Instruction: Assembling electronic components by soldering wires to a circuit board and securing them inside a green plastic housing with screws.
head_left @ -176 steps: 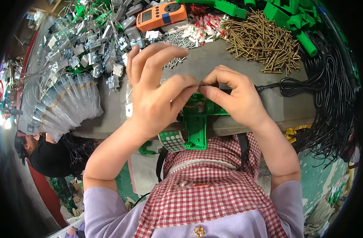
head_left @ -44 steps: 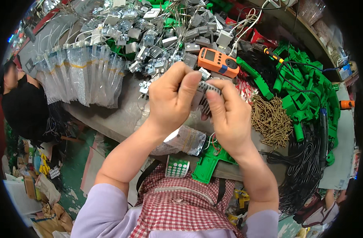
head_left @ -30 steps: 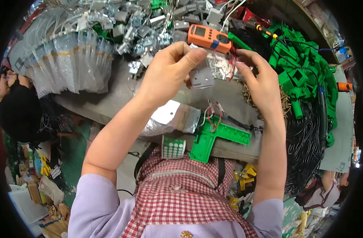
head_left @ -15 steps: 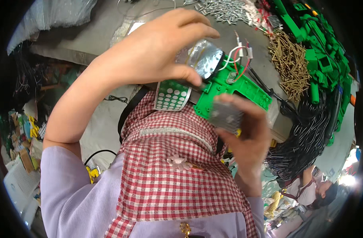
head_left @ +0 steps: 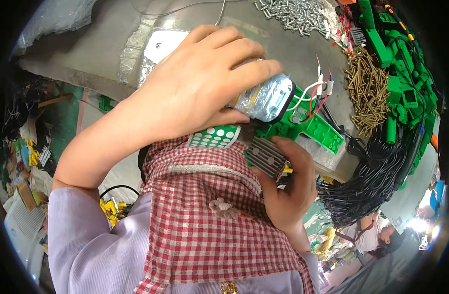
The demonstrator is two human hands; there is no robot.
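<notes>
My left hand (head_left: 209,81) is wrapped over a shiny, silvery cylinder with a dark rim (head_left: 269,98); its far side is hidden under my fingers. Just beyond that rim lies a green plastic housing half (head_left: 315,130), with white and red wires (head_left: 312,100) rising from it. Between the thumb and fingers of my right hand (head_left: 295,186) is a grey finned heat sink (head_left: 266,156), held tilted at the near end of the housing. Below my left wrist a green sheet with rows of white dots (head_left: 215,136) hangs at the table edge, partly covered.
Brass screws (head_left: 367,93) are heaped on the right of the grey table (head_left: 102,54), silver screws (head_left: 293,17) farther back. Green plastic parts (head_left: 401,93) and bundled black cables (head_left: 371,176) crowd the right edge. Another person (head_left: 369,237) sits at lower right.
The heat sink has come closer to my body and turned, so its fins show clearly. My left hand and the cylinder appear lower in the picture, as does the whole table.
</notes>
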